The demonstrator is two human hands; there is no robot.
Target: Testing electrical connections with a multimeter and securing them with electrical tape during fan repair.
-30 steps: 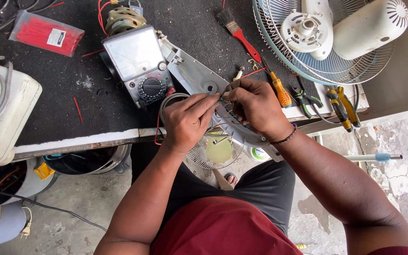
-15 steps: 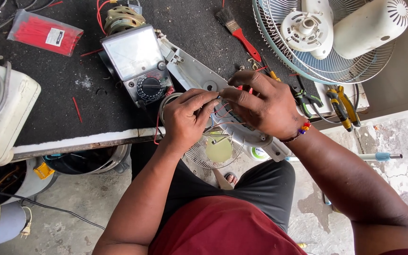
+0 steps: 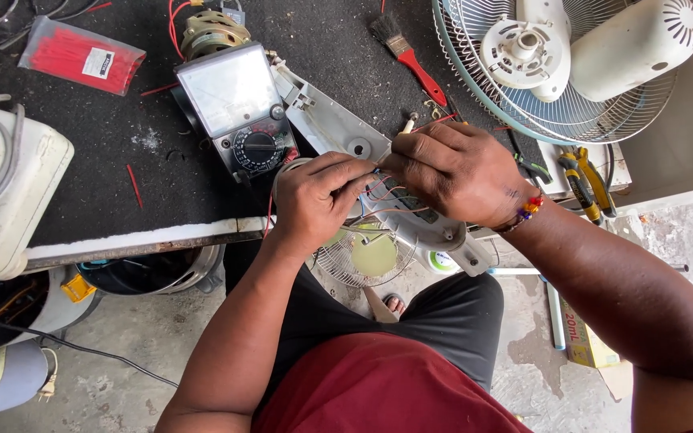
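My left hand (image 3: 318,196) and my right hand (image 3: 455,172) meet over the front edge of a black workbench (image 3: 106,184). Between their fingertips runs a bundle of thin coloured wires (image 3: 380,192); both hands pinch it. The wires lead down into a long grey plastic fan panel (image 3: 338,128) that lies slantwise under my hands. A wooden tool handle (image 3: 407,124) sticks up behind my right knuckles; whether my right hand grips it is hidden. An analogue multimeter (image 3: 238,108) lies just left of my left hand.
A white fan head with its wire guard (image 3: 579,64) stands at the back right. A red-handled brush (image 3: 407,52), yellow-handled pliers (image 3: 587,180), a copper-wound motor (image 3: 214,28), a bag of red cable ties (image 3: 82,56) and a white appliance (image 3: 2,184) surround the spot.
My right hand has shifted up and left, so its back covers the orange-handled screwdriver and the pliers seen before. My left hand stays on the wires.
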